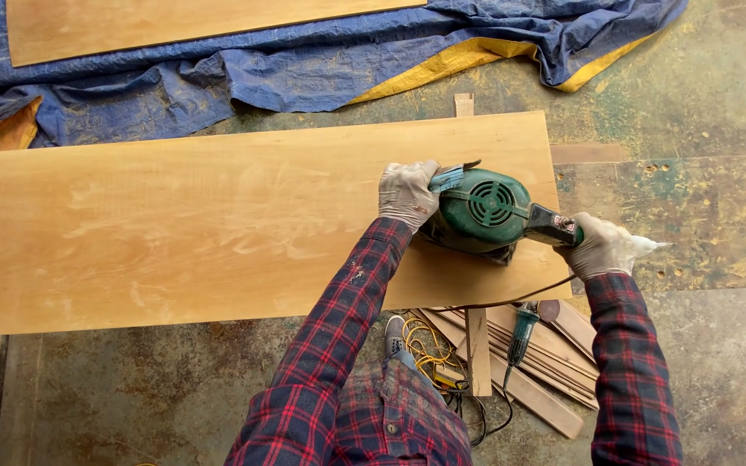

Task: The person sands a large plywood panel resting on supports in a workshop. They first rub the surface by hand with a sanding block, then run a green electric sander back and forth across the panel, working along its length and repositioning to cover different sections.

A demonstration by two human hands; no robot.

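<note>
From the head camera, a green power sander (483, 211) sits on the right end of a long wooden board (218, 233) laid on the floor; the gloved left hand (407, 192) is clasped on its front, the gloved right hand (599, 248) wrapped round its rear handle. The board looks dusty and scuffed across its middle, so much seems worked, the right end in hand. Below lie wood strips (533, 362), a second tool (521, 335) and yellow cord (425, 345); above, a blue tarp (218, 82) carries another board (157, 24); nothing blocks the sander.
</note>
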